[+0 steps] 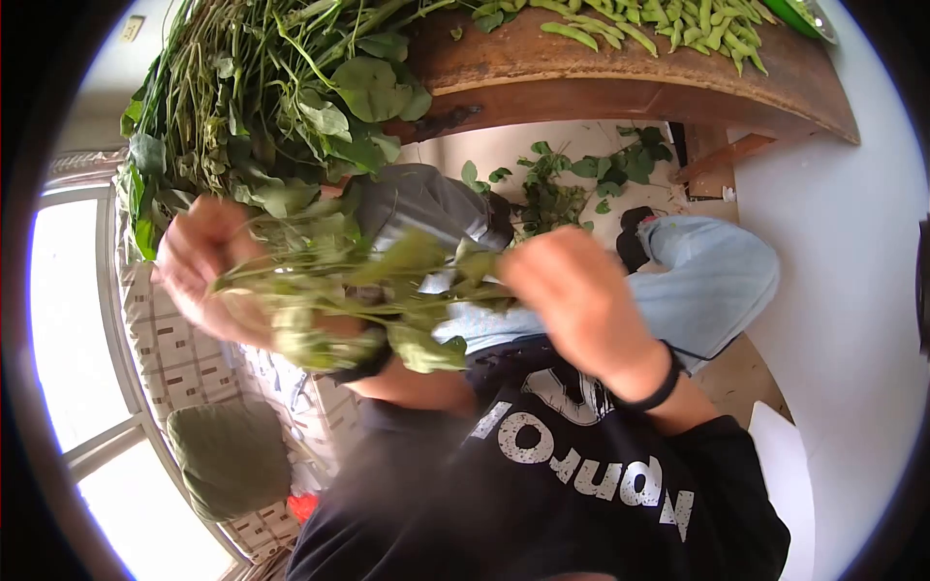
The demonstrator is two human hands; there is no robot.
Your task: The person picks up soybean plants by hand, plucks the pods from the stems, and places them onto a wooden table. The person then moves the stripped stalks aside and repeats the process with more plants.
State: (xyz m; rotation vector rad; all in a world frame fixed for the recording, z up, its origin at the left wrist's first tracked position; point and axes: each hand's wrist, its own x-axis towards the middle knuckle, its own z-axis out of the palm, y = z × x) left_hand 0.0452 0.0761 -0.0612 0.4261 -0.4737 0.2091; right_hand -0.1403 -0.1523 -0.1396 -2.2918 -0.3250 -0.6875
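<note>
A leafy green bean plant stalk (387, 281) is stretched sideways between my two hands, over my lap, and is smeared by motion. My left hand (208, 266) is closed round the stalk at the left; its fingers are blurred. At the right, my right hand (572, 300) is closed on the other end of the stalk, with its fingertips partly hidden. Behind my left hand a big heap of bean plants (262, 107) hangs over the table edge. Green bean pods (697, 24) lie in a pile on the tabletop, far from both hands.
The brown wooden table (542, 58) curves across the top. A green-rimmed bowl (812, 17) stands at its right end. Leafy cuttings (552, 189) lie on the floor beneath. An olive cushion (230, 460) rests on the patterned seat at left; a white wall (833, 242) stands at right.
</note>
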